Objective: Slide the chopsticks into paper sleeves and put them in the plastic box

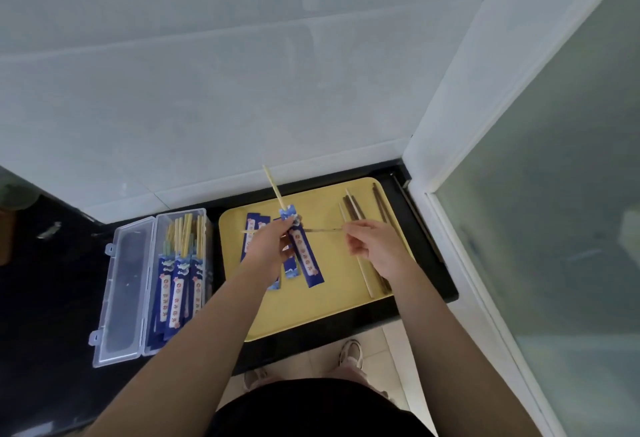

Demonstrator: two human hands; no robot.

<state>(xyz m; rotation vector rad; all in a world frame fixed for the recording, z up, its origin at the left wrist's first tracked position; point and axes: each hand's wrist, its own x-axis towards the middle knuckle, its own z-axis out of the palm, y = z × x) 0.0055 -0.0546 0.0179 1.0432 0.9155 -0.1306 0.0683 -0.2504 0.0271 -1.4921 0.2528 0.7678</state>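
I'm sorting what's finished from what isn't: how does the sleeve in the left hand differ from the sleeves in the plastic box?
The held sleeve is gripped by the left hand above the yellow tray, tilted; the boxed sleeves lie packed side by side in the plastic box. One pale chopstick visibly sticks out of the held sleeve; several stick out of the boxed ones. Both are blue with a white printed strip.
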